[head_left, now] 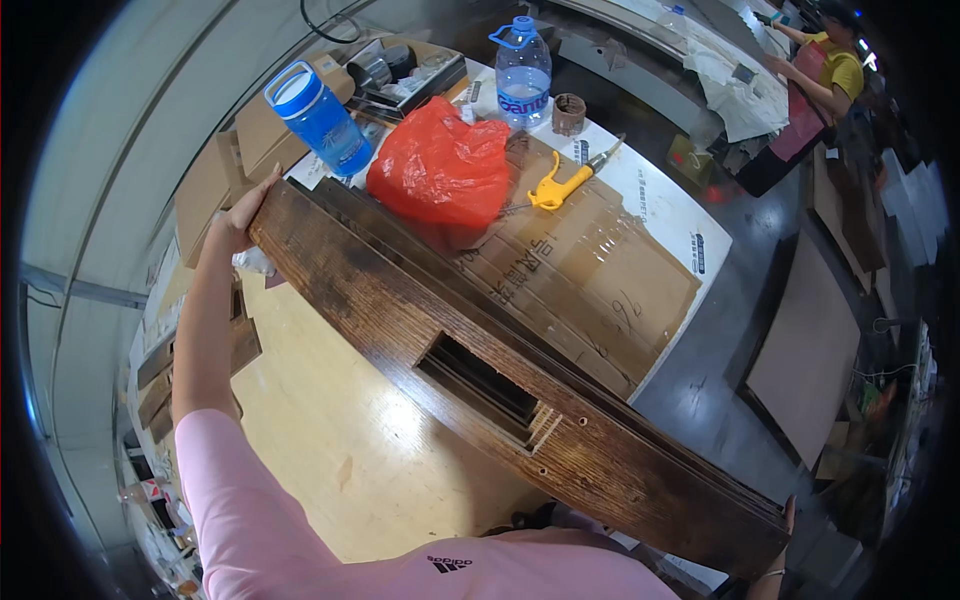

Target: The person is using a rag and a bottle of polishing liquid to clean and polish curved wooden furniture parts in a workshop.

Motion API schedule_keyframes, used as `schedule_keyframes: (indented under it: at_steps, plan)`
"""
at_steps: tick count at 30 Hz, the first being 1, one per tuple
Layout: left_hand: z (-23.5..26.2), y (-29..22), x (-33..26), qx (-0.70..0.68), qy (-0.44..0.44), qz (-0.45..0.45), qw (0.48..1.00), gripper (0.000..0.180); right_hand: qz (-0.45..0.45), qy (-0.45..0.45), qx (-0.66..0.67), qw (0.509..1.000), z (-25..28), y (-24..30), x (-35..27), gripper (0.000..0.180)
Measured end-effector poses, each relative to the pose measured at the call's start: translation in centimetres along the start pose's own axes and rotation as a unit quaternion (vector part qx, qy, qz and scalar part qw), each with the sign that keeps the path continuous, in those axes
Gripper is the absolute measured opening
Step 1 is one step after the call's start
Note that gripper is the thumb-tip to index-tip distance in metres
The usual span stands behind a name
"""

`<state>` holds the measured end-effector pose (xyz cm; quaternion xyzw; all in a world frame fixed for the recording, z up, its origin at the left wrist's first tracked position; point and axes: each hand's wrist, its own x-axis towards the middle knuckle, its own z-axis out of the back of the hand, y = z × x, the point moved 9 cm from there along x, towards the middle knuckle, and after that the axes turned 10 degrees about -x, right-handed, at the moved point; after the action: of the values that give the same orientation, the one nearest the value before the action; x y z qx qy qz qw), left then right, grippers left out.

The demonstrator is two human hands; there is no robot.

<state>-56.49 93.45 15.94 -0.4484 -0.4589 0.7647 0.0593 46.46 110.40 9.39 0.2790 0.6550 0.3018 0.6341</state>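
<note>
A stack of long dark-brown wooden boards [370, 290] slants across the view, from the upper left down to the lower right. The top board has a rectangular cut-out and a few small drilled holes; edges of other boards show behind it and through the opening. My left hand [243, 212] is closed around the upper-left end. At the lower-right end, my right hand [790, 516] grips the boards, mostly hidden behind them with only a bit of fingers and wrist showing. A pale wooden tabletop [330, 430] lies beneath.
Beyond the boards are flat cardboard [620, 290], a red plastic bag [440, 170], a yellow air blow gun [562, 185], a blue jug [325, 120], a water bottle [523, 80] and a brown tape roll [569, 115]. Smaller wood pieces [245, 345] lie left. A co-worker [830, 80] stands far right.
</note>
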Motion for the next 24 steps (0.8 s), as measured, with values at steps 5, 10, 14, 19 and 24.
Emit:
schedule_keyframes:
  at_steps: [5,10,14,19,24]
  plan:
    - [1.0,0.4,-2.2,0.040,-0.070,-0.006,0.997,0.097,-0.074,0.010,0.052,0.996,-4.7,1.2,-0.7,0.075]
    - [1.1,0.4,-1.6,0.042,-0.102,0.036,0.993,0.102,-0.087,-0.034,0.046,0.995,-5.0,1.4,-0.6,0.067]
    - [1.5,1.0,0.5,0.033,-0.032,0.020,0.999,0.097,-0.098,-0.024,0.028,0.995,-4.7,0.7,0.2,0.065]
    - [2.3,3.7,-5.5,0.005,-0.098,-0.065,0.993,0.064,-0.085,-0.002,-0.010,0.996,-4.0,2.3,1.8,0.062]
    - [7.6,17.8,-15.0,-0.176,-0.100,0.063,0.977,0.051,-0.077,0.040,-0.092,0.992,-3.3,5.8,2.6,0.060]
